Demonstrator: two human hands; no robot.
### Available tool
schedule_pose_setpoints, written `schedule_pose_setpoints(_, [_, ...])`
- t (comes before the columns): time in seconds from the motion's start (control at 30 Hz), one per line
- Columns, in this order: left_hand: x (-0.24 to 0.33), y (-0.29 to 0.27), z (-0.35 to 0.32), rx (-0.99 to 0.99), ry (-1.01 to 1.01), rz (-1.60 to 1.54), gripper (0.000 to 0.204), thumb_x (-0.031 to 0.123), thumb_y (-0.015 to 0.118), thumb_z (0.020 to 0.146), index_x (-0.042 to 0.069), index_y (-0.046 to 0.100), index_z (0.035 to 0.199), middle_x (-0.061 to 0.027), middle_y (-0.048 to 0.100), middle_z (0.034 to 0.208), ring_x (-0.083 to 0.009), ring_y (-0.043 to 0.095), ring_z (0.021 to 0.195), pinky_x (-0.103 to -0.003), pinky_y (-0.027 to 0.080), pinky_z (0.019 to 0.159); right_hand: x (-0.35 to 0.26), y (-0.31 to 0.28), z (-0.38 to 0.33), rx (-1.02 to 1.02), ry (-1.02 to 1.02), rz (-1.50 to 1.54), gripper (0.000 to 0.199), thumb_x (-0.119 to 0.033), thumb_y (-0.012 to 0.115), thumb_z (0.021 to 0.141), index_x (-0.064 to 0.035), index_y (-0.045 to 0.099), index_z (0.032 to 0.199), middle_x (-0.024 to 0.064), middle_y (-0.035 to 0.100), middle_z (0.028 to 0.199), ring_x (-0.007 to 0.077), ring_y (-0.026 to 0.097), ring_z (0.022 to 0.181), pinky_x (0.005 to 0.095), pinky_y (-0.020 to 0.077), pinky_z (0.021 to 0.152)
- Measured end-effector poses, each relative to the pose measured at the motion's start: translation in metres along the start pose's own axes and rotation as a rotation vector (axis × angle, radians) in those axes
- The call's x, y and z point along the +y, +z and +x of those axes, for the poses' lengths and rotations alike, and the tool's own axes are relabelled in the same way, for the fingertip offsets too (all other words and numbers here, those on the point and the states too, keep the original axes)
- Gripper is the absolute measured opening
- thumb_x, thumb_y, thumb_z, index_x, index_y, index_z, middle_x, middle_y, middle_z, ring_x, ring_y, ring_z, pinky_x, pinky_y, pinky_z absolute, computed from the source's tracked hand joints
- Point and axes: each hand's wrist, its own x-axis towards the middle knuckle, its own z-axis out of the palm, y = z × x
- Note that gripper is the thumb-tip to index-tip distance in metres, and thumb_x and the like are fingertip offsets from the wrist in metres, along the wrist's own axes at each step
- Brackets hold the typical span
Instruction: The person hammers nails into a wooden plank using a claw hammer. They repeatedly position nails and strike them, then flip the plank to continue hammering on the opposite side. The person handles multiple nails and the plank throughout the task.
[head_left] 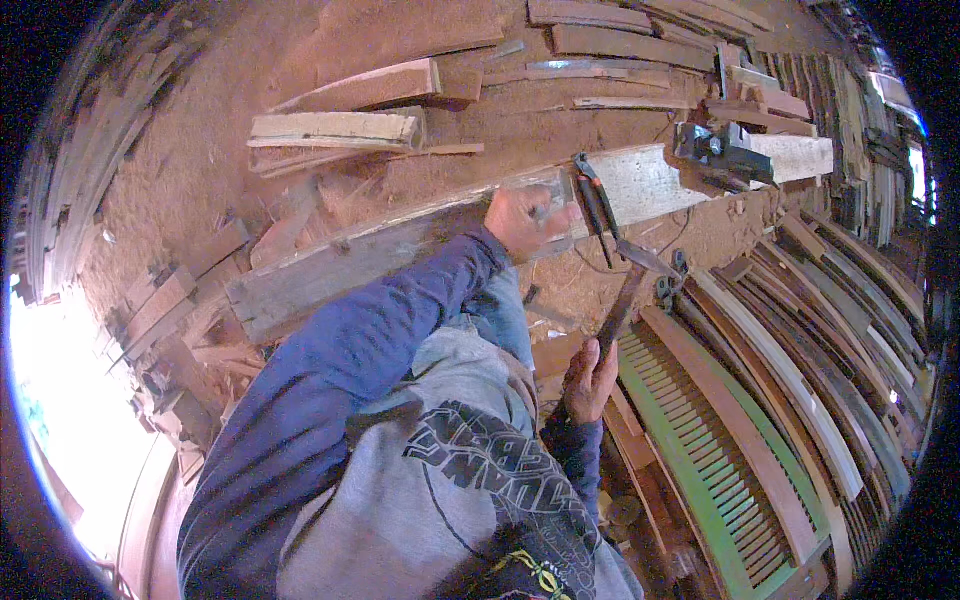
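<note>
My right hand (588, 382) is closed round the wooden handle of a hammer (625, 300), whose metal head is raised at the plank's near side. My left hand (528, 222) rests on a long wooden plank (400, 235), its fingers curled and pressed together. Whatever those fingers may pinch is too small and blurred to name. Just right of that hand, a pair of pincers (597, 208) with dark handles lies across the plank. Farther right along the same plank sits a black power tool (712, 150), perhaps an electric planer.
Sawn timber pieces (340, 130) lie on the sawdust-covered ground beyond the plank. Offcuts (165, 300) are heaped at the left. Long boards (800, 330) and a green slatted panel (690, 450) fill the right side. Scissors-like dark handles (668, 288) show near the hammer head.
</note>
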Motion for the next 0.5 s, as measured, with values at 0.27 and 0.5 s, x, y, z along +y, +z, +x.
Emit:
schedule_pose_setpoints(0.27, [-0.003,-0.03,0.012,0.01,-0.13,-0.216,0.027,0.027,0.063,0.092,0.002,0.071,0.099,-0.0097,0.068,0.073,-0.0133,0.055,0.06,-0.034,0.046,0.057,-0.095,0.004,0.009,-0.159,-0.513,-0.402,0.031,-0.028,0.05,0.098,-0.0011,0.056,0.112,0.0254,0.064,0.079,0.0462,0.063,0.068,0.0516,0.0472,0.058])
schedule_pose_setpoints(0.5, [-0.01,-0.023,0.01,0.213,0.132,-0.293,0.03,0.03,0.064,0.09,0.004,0.065,0.074,-0.0036,0.057,0.059,-0.0133,0.052,0.056,-0.037,0.04,0.05,-0.107,0.018,0.001,-0.03,-0.705,-0.055,0.043,-0.036,0.049,0.099,0.0046,0.048,0.113,0.0253,0.06,0.068,0.0479,0.058,0.062,0.0475,0.0442,0.052])
